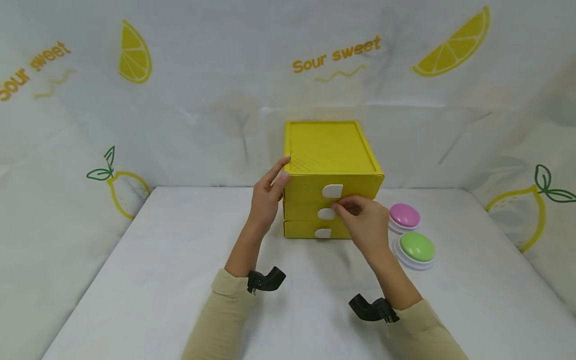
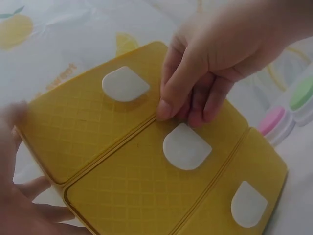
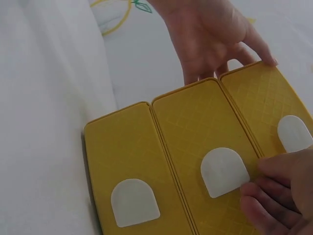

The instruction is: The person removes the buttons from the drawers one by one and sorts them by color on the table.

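Note:
A yellow cabinet with three drawers [image 1: 333, 145] stands at the back; each drawer front bears a white rounded handle, and the fronts look flush. My left hand [image 1: 265, 200] rests on the cabinet's left side, its fingers fairly straight and their tips at the upper front corner. In front of the cabinet is my right hand [image 1: 366, 222], fingers curled. Its fingertips are right at the edge of the middle handle [image 2: 187, 147], which shows almost whole. The thumb tip lies by the seam under the top drawer. I cannot tell whether the fingers pinch the handle.
Right of the cabinet, a pink push button [image 1: 405, 215] and a green push button [image 1: 417, 246] sit on white bases. The white table [image 1: 189, 280] meets a lemon-print sheet [image 1: 216, 100] behind and at both sides. Black devices are strapped to both wrists.

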`<state>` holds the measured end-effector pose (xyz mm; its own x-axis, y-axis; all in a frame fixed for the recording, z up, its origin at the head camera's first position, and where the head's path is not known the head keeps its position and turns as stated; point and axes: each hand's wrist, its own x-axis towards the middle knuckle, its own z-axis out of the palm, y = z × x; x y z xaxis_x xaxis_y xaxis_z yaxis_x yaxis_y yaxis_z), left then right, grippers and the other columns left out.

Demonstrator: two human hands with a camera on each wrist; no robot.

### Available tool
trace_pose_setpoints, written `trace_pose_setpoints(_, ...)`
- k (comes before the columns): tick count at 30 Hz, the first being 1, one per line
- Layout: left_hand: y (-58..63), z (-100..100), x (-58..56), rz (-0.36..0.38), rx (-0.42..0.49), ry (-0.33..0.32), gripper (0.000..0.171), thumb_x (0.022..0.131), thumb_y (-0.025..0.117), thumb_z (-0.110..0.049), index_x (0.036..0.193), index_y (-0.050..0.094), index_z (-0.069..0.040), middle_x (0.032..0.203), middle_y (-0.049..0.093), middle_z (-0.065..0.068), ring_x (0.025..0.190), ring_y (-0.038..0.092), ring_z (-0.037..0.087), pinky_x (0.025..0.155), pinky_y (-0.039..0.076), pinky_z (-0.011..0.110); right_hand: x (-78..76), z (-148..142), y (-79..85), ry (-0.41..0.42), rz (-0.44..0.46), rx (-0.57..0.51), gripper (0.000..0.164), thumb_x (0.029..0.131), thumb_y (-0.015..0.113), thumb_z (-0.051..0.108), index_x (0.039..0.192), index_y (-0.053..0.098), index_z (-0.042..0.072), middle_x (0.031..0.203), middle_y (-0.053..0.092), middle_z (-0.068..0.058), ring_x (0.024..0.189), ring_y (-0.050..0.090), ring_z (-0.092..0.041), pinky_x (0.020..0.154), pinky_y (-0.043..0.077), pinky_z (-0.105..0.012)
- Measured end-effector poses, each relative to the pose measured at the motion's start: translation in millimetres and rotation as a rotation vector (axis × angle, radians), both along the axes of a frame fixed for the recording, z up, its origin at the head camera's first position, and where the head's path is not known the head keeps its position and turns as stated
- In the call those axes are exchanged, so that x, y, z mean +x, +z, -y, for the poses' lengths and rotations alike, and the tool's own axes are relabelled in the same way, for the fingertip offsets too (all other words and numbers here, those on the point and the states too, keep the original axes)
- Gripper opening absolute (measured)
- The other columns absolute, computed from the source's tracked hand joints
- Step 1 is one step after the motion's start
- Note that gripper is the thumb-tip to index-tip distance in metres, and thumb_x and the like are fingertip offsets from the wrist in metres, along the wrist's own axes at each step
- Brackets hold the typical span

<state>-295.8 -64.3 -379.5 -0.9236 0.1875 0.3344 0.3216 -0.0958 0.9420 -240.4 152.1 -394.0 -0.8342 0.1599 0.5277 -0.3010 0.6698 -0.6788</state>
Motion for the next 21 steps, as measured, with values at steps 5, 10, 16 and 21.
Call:
trace_pose_setpoints(5, 0.9, -5, 1.3, -0.029, 0.020, -0.014, 0.043, 0.107, 0.053, -0.026, 0.150, 0.050, -0.024, 0.162, 0.037, -0.006, 0.145, 0.046, 0.016, 0.117, 0.042, 0.040, 0.7, -3, 2.5, 0.001, -0.006, -0.029, 0.014, 0.088, 0.080, 0.015, 0.086, 0.078, 0.002, 0.081, 0.077, -0.013, 0.073, 0.072, -0.026, 0.062, 0.049, -0.010)
trace_pose_setpoints(10, 0.4, -5, 1.1, -0.051, -0.001, -0.003, 0.043, 0.107, 0.053, -0.026, 0.150, 0.050, -0.025, 0.162, 0.038, -0.008, 0.142, 0.049, 0.015, 0.113, 0.045, 0.038, 3.8, -2, -1.8, 0.015, 0.030, -0.057, 0.014, 0.088, 0.080, 0.016, 0.092, 0.078, 0.002, 0.086, 0.078, -0.013, 0.078, 0.074, -0.026, 0.066, 0.049, -0.007)
trace_pose_setpoints(16, -1.1, -5, 2.0, -0.048, -0.006, 0.018, 0.044, 0.106, 0.053, -0.027, 0.150, 0.050, -0.025, 0.162, 0.038, -0.007, 0.145, 0.046, 0.016, 0.117, 0.041, 0.039, 6.3, 4, -12.1, 0.051, 0.043, -0.093, 0.017, 0.085, 0.082, 0.015, 0.096, 0.078, 0.002, 0.089, 0.078, -0.011, 0.081, 0.075, -0.024, 0.070, 0.051, -0.008)
trace_pose_setpoints(21, -0.7, -6, 2.0, -0.051, -0.001, 0.026, 0.045, 0.106, 0.054, -0.026, 0.151, 0.050, -0.024, 0.162, 0.039, -0.007, 0.144, 0.047, 0.017, 0.118, 0.041, 0.039, 6.4, 7, -16.7, 0.047, 0.028, -0.102, 0.017, 0.084, 0.083, 0.015, 0.094, 0.078, 0.003, 0.088, 0.077, -0.011, 0.080, 0.075, -0.024, 0.070, 0.052, -0.010)
